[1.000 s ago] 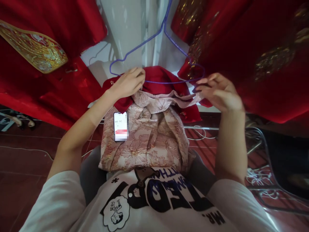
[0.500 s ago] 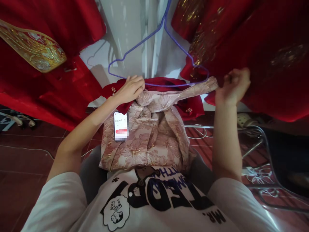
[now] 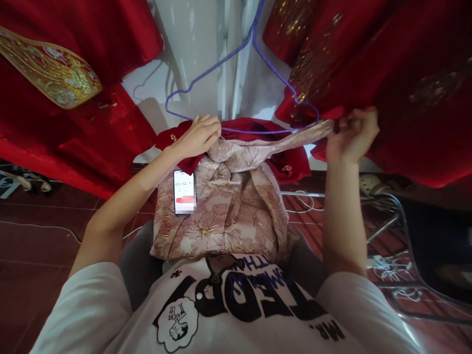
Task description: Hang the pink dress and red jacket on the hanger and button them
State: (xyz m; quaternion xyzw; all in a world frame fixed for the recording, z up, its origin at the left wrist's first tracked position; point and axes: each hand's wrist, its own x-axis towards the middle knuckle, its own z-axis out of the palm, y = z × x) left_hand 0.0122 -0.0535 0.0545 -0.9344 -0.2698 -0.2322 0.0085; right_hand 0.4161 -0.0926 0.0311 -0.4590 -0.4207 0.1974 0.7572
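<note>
Across the lap, 2 hands are stretching a glossy, pleated floral brocade garment (image 3: 217, 216): left hand (image 3: 352, 135) gripping its tapering strip, right hand (image 3: 201, 135) pinching its edge below a thin, angular purple hanger (image 3: 217, 64).

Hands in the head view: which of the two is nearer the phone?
The left hand, closed on the pink patterned cloth just above the phone in the picture; the right hand is farther off, at the cloth's outer end.
</note>
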